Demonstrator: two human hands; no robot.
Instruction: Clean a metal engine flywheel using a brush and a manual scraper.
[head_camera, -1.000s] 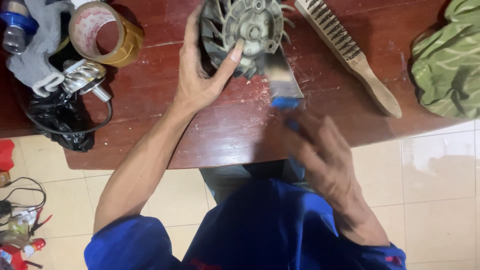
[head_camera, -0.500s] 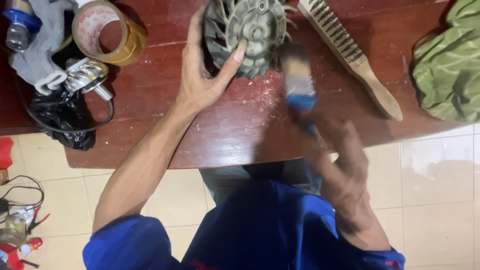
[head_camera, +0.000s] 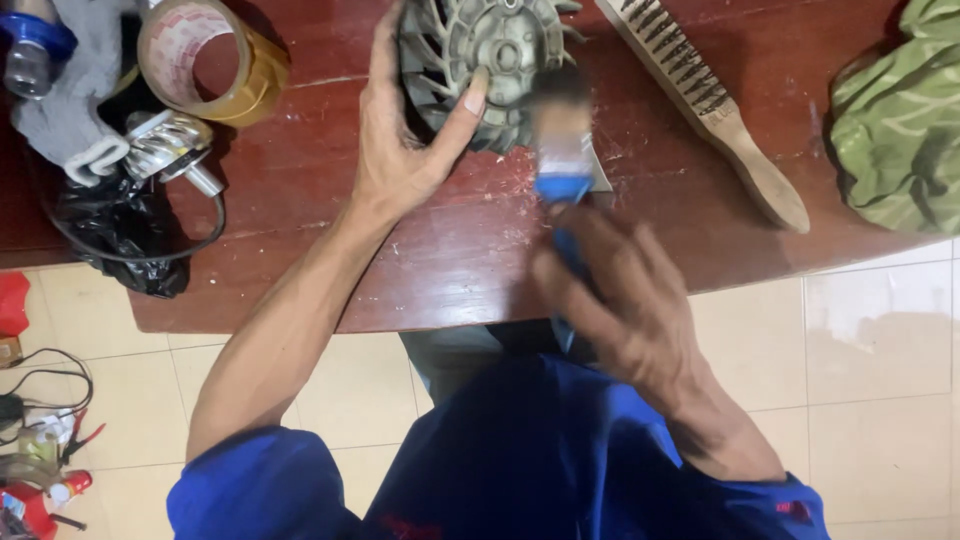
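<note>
- Table (head_camera: 480, 270), dark red wood, carries pale dust and grit near its front edge, most of it below the fan wheel; that much has come loose, by the look of it.
- Fan wheel (head_camera: 490, 60), grey finned metal, lies at the far edge; its fins look dull and grimy, so cleaning seems unfinished.
- Left hand (head_camera: 405, 150) steadies the wheel, thumb on its face.
- Right hand (head_camera: 615, 300) is clenched on a blue-handled brush (head_camera: 563, 150), bristles blurred at the wheel's rim.
- Wire brush (head_camera: 700, 95) lies unheld just beside.
</note>
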